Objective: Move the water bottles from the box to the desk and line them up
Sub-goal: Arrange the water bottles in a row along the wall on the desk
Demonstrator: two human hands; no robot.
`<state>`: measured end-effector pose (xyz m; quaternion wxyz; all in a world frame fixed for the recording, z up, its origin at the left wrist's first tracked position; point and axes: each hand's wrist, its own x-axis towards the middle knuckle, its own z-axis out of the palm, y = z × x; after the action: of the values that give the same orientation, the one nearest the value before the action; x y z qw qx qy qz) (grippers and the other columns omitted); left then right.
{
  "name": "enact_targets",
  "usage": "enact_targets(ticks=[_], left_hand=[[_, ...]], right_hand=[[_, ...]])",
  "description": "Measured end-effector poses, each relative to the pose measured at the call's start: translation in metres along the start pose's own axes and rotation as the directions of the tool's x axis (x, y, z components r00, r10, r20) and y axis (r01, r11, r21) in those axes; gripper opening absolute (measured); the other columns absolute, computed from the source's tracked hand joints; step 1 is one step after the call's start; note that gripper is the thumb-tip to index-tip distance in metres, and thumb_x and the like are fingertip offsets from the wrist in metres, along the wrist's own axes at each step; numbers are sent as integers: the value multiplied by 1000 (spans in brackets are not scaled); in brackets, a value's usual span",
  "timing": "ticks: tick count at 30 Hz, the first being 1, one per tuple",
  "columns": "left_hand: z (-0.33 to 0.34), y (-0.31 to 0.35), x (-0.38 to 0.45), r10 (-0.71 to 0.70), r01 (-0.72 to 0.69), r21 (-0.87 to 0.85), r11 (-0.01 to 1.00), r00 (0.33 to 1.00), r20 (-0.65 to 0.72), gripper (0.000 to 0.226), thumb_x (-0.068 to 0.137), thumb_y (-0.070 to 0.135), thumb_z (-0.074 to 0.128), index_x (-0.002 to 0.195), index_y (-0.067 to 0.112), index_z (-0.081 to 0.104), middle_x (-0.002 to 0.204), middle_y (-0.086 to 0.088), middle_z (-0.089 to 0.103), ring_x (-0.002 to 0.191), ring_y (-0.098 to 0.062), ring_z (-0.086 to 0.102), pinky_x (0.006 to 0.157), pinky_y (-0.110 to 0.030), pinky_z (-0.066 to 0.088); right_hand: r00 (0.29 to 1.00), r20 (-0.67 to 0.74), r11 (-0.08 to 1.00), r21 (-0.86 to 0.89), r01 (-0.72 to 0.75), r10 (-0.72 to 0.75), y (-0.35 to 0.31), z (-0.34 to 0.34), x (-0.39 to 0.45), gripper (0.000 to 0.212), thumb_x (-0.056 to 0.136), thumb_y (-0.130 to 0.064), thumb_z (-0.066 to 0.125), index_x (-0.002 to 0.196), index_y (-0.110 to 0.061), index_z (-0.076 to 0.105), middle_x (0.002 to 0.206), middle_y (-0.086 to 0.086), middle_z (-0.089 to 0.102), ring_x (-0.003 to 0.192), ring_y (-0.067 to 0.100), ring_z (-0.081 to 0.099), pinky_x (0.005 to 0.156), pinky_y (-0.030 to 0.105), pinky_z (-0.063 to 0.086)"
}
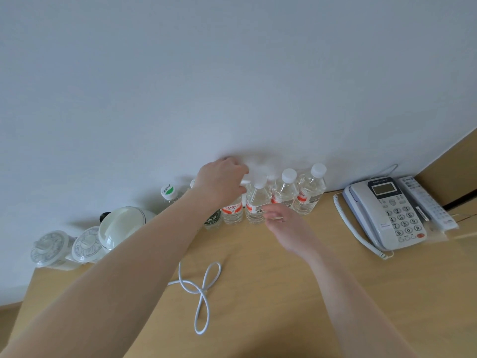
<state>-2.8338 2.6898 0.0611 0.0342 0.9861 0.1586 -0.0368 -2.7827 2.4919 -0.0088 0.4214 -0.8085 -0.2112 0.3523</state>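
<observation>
Where your desk [296, 293] meets the wall, clear water bottles [284, 193] with white caps and red labels stand upright in a row. Your left hand [219, 183] curls over one bottle's top, gripping it. Your right hand [286, 228] hangs loose beside the middle bottle [255, 205], fingers holding nothing.

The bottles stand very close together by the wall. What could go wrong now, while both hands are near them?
1. The left hand grips the top of a red-label bottle packed against its neighbour; a sideways nudge could topple others along the row.
2. The right hand is near the base of that neighbour and might knock it.
3. The white cable lies looped under the forearms, so a sleeveless arm drawn back could drag it.
</observation>
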Motion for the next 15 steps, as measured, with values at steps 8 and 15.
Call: enact_targets(ticks=[8,15], left_hand=[[5,29,20,88,-83,-77,994,994,62,42,101,45,57,140,29,57,127,-1,60,118,-25,58,81,-32,39],[1,28,25,99,-98,-20,995,990,103,34,104,23,57,138,25,61,129,-2,62,118,-28,59,95,-40,50]], right_hand=[[1000,-18,1000,-20,-2,2,5,-10,-3,35,99,-25,50,132,-35,56,124,-17,61,99,-12,57,52,8,42],[1000,-21,1000,-13,-3,3,9,-15,-3,34,99,-27,50,130,-38,56,122,-20,60,96,-14,57,56,12,43]])
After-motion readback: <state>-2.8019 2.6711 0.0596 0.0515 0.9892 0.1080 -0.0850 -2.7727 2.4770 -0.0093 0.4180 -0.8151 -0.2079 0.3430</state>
